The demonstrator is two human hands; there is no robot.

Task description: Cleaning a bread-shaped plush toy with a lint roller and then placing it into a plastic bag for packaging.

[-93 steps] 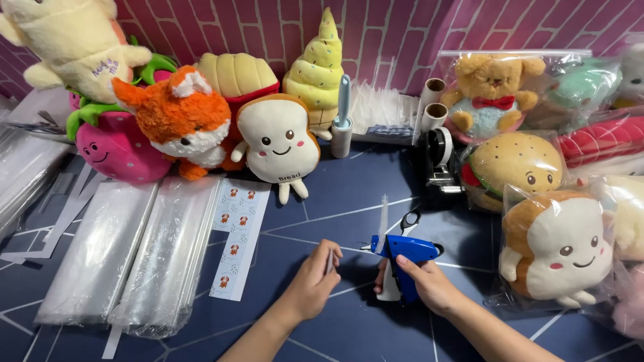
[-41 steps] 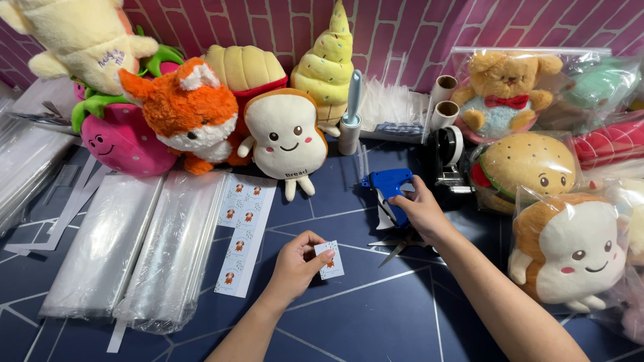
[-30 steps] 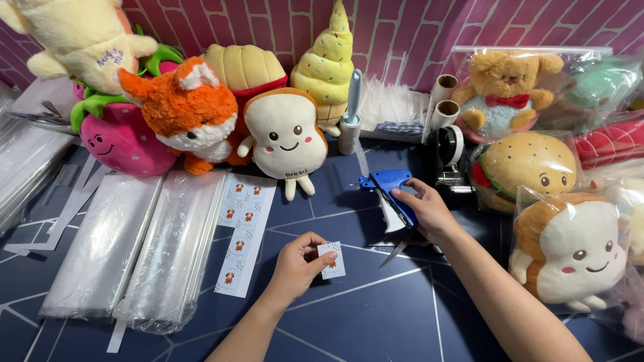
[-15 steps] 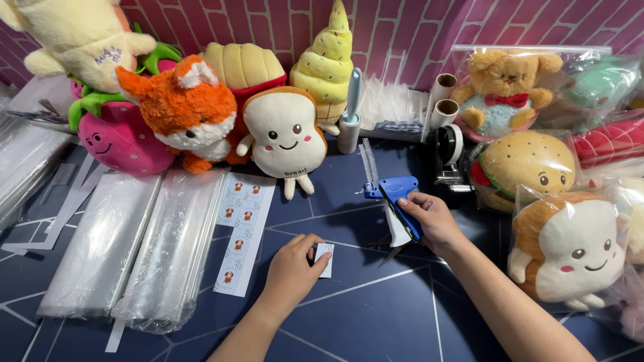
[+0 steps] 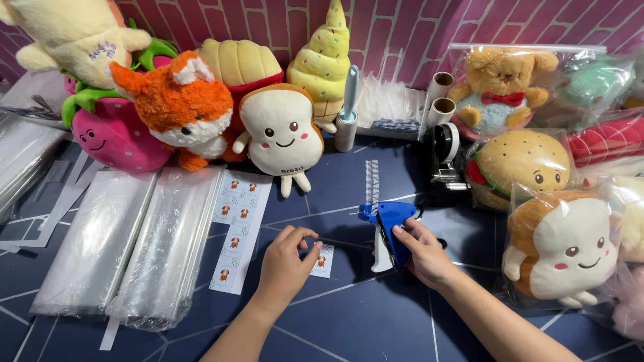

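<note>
My right hand (image 5: 422,251) grips a blue and white tagging gun (image 5: 387,224), held upright just above the dark blue table, with a strip of clear plastic fasteners (image 5: 371,181) sticking up from its top. My left hand (image 5: 285,261) rests palm down on the table, its fingertips on a small white paper tag (image 5: 323,260) printed with a little orange figure. The two hands are about a hand's width apart.
A sheet of similar tags (image 5: 238,228) and stacks of clear plastic bags (image 5: 134,241) lie at left. Plush toys line the back: a toast (image 5: 282,134), a fox (image 5: 178,107), a strawberry (image 5: 114,137). Bagged plush (image 5: 560,245) and a tape dispenser (image 5: 443,154) stand at right.
My right hand has brought the tagging gun from near the tape dispenser back toward me and turned it upright. My left hand has stayed on the small tag, curling over it.
</note>
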